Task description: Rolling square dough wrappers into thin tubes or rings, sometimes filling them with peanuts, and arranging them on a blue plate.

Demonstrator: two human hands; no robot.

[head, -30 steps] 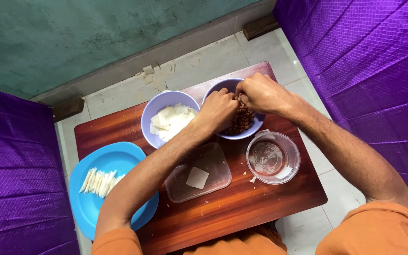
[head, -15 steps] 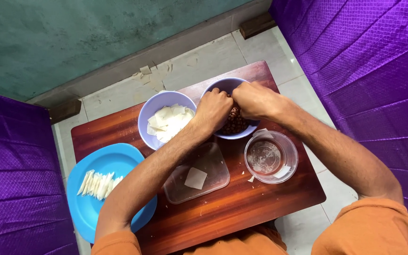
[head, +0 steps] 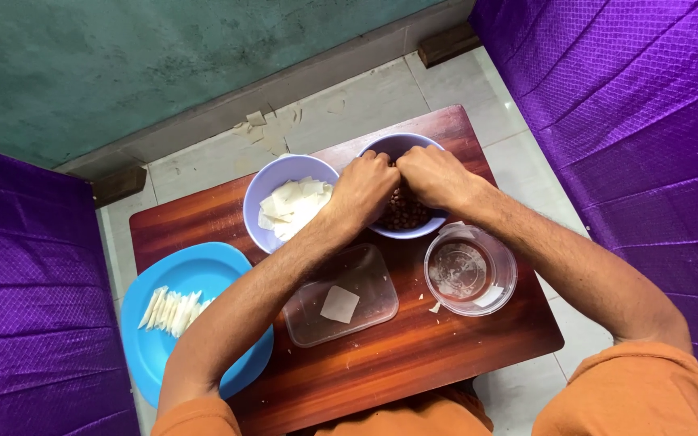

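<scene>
Both hands meet over a pale purple bowl (head: pixel 389 148) of brown nuts (head: pixel 404 215) at the back of a small wooden table (head: pixel 414 347). My left hand (head: pixel 365 187) has its fingers curled down into the bowl. My right hand (head: pixel 431 174) is also curled, its fingertips close to the left hand's. Whatever the fingers pinch is hidden. A second purple bowl (head: pixel 267 194) to the left holds white flat pieces (head: pixel 294 206).
A clear rectangular lid or tray (head: pixel 365 300) with one white square piece (head: pixel 339 304) lies under my left forearm. A clear round container (head: pixel 470 270) stands at the right. A blue plate (head: pixel 195 278) with white strips (head: pixel 173 309) overhangs the table's left edge. Purple cloth hangs on both sides.
Both hands stay over the nut bowl with small finger shifts. The head view has drifted slightly.
</scene>
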